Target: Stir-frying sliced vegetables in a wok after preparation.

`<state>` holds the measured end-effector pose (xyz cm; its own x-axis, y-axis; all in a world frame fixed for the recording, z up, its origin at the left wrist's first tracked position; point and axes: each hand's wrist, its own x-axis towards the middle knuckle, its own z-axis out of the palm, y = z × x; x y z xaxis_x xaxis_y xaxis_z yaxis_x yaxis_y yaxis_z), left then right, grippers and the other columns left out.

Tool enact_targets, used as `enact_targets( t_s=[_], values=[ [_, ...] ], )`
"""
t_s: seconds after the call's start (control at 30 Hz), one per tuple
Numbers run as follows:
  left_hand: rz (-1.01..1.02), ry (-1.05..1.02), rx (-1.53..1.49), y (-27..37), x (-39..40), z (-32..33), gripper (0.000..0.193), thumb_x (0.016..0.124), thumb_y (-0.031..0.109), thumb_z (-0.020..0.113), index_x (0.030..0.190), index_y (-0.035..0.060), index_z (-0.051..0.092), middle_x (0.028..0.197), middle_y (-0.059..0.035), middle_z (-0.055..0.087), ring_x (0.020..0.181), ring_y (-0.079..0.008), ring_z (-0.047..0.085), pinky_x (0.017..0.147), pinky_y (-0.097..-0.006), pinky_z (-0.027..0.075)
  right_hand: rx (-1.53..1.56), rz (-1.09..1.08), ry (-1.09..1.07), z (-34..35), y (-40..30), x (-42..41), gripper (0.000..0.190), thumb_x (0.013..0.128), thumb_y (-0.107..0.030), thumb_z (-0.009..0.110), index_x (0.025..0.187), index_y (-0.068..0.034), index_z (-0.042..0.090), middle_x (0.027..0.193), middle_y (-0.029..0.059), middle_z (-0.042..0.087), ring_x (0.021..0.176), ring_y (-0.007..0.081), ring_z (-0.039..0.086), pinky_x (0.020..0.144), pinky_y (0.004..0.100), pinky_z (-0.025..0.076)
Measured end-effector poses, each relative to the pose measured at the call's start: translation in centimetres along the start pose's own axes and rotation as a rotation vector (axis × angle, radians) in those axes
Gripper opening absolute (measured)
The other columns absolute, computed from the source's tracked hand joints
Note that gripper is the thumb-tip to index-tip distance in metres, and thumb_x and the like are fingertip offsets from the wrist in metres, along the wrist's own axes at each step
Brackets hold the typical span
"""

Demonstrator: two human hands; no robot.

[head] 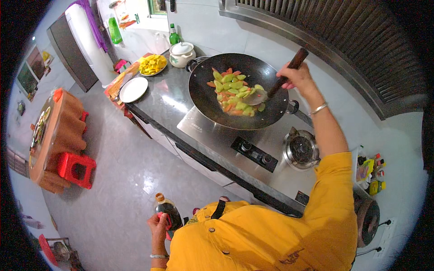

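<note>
My right hand (298, 77) grips the dark wooden handle of a cooking spatula (295, 62). Its metal blade rests among sliced green and orange vegetables (234, 89) in a large black wok (268, 113). The wok sits over the left part of a steel gas stove (217, 130). Low on the left, beside my body, my left hand (158, 224) holds a bottle of dark liquid (171, 211) by its red handle. This bottle is upright, with its brownish top pointing up, away from the wok.
Left of the wok are a lidded white pot (183, 56), a plate of yellow pieces (152, 65) and a white plate (134, 89). A bare burner (301, 149) lies to the right, near a rack of condiment bottles (371, 172). A red stool (77, 169) stands by a cloth-covered table (64, 135).
</note>
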<state>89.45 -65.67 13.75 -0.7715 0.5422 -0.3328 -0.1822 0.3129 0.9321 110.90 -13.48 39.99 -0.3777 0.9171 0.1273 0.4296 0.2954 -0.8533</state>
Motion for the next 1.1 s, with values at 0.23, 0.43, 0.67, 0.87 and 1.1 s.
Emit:
enact_targets(
  t_s=[0.23, 0.43, 0.67, 0.87, 1.1],
  values=[
    [-0.025, -0.043, -0.016, 0.5, -0.1, 0.5, 0.019, 0.080, 0.013, 0.059, 0.066, 0.0006, 0.056, 0.052, 0.0000, 0.049, 0.043, -0.0064, 0.042, 0.040, -0.0213, 0.031, -0.145, 0.035, -0.106, -3.0, -2.1, -0.5, 0.018, 0.063, -0.017, 0.066, 0.068, -0.001, 0.059, 0.056, 0.0064, 0.055, 0.038, 0.0127, 0.052, 0.035, 0.0225, 0.042],
    [0.013, -0.051, 0.013, 1.1, 0.2, 1.0, 0.019, 0.079, 0.014, 0.059, 0.066, 0.0007, 0.056, 0.052, -0.0004, 0.049, 0.043, -0.0067, 0.043, 0.039, -0.0215, 0.032, 0.206, -0.033, 0.122, 2.9, 3.0, 0.2, 0.017, 0.068, -0.017, 0.063, 0.073, -0.001, 0.060, 0.068, 0.0073, 0.058, 0.047, 0.0138, 0.056, 0.042, 0.0219, 0.046],
    [-0.004, -0.018, -0.015, 0.9, -0.2, 1.1, 0.018, 0.079, 0.014, 0.060, 0.068, 0.0000, 0.056, 0.052, -0.0013, 0.050, 0.042, -0.0068, 0.043, 0.038, -0.0211, 0.033, 0.034, -0.021, -0.065, -1.2, 0.2, -1.0, 0.014, 0.067, -0.017, 0.061, 0.069, -0.003, 0.060, 0.069, 0.0092, 0.062, 0.040, 0.0129, 0.053, 0.039, 0.0217, 0.044],
    [-0.027, -0.003, 0.002, 0.6, -0.3, 1.0, 0.019, 0.079, 0.014, 0.060, 0.067, 0.0000, 0.056, 0.053, -0.0018, 0.051, 0.043, -0.0071, 0.044, 0.039, -0.0215, 0.034, 0.251, 0.103, 0.000, 0.2, 3.9, -2.7, 0.018, 0.067, -0.016, 0.063, 0.076, -0.002, 0.058, 0.073, 0.0110, 0.061, 0.046, 0.0181, 0.057, 0.042, 0.0255, 0.048],
    [0.006, -0.037, 0.062, 0.4, -0.4, 0.6, 0.020, 0.078, 0.015, 0.061, 0.065, 0.0003, 0.057, 0.054, -0.0011, 0.051, 0.045, -0.0067, 0.043, 0.040, -0.0223, 0.033, 0.843, 0.002, 0.178, 10.6, 10.6, -1.6, 0.015, 0.075, -0.009, 0.057, 0.089, -0.004, 0.054, 0.099, 0.0134, 0.060, 0.066, 0.0253, 0.060, 0.064, 0.0363, 0.052]
  ],
)
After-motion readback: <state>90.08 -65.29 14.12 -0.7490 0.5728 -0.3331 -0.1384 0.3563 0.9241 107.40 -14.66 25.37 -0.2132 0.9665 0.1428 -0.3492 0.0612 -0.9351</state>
